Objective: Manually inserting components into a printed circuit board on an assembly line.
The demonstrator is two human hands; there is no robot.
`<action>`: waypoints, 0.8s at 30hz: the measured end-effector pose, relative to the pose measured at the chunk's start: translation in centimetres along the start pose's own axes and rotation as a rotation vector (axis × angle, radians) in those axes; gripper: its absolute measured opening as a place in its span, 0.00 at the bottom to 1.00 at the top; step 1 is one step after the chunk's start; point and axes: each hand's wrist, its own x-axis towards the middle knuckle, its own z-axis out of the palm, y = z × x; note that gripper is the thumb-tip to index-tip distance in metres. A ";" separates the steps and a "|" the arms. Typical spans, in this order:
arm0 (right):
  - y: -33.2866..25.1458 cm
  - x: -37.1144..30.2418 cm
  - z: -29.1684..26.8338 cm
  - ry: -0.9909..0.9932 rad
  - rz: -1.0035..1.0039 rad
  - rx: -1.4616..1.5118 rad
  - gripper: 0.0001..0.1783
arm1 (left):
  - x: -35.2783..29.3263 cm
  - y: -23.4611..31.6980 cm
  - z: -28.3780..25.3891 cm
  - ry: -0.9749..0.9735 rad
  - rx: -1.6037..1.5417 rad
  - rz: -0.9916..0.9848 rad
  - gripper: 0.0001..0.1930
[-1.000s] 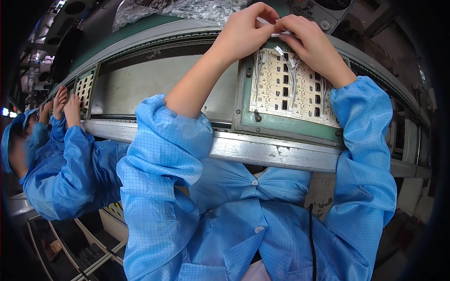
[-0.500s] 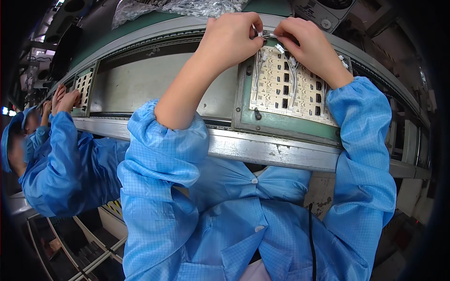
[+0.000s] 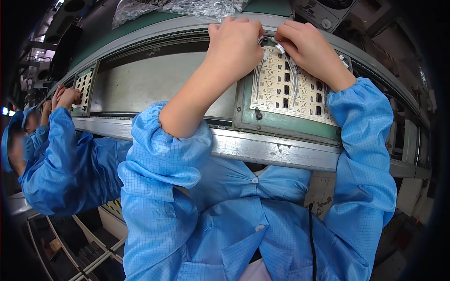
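Both hands work at the far edge of a cream circuit board panel (image 3: 273,89) lying in a green carrier (image 3: 276,120). A thin white cable (image 3: 268,39) arcs between my fingers. My left hand (image 3: 238,47) is closed on the cable's left end at the panel's far left corner, its fingertips partly hidden. With fingers bent in a pinch, my right hand (image 3: 313,52) holds the cable's other side over the panel's far edge. A white connector (image 3: 280,48) sits just beside the right fingertips. Several white cables (image 3: 293,79) and rows of black components lie across the panel.
The carrier rests on a conveyor with a metal front rail (image 3: 262,149). Beyond the rail, a plastic bag of white cables (image 3: 183,7) lies on a green surface. A fan unit (image 3: 323,11) stands far right. To the left, co-workers in blue handle another panel (image 3: 83,89).
My left hand has turned and come slightly nearer and lower, now covering the panel's far left corner. The cable between the hands bows more. The right hand has shifted only a little.
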 end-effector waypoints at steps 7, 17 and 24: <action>-0.1 0.1 -0.5 0.018 -0.007 -0.017 0.05 | 0.2 -0.4 -0.1 -0.026 -0.016 -0.045 0.11; 0.5 0.2 -0.4 0.062 -0.079 -0.084 0.06 | 0.4 -0.6 0.0 -0.048 -0.024 -0.032 0.11; 0.2 -0.3 -0.6 0.037 -0.076 -0.114 0.06 | -0.2 -1.9 -0.8 -0.035 -0.097 0.090 0.10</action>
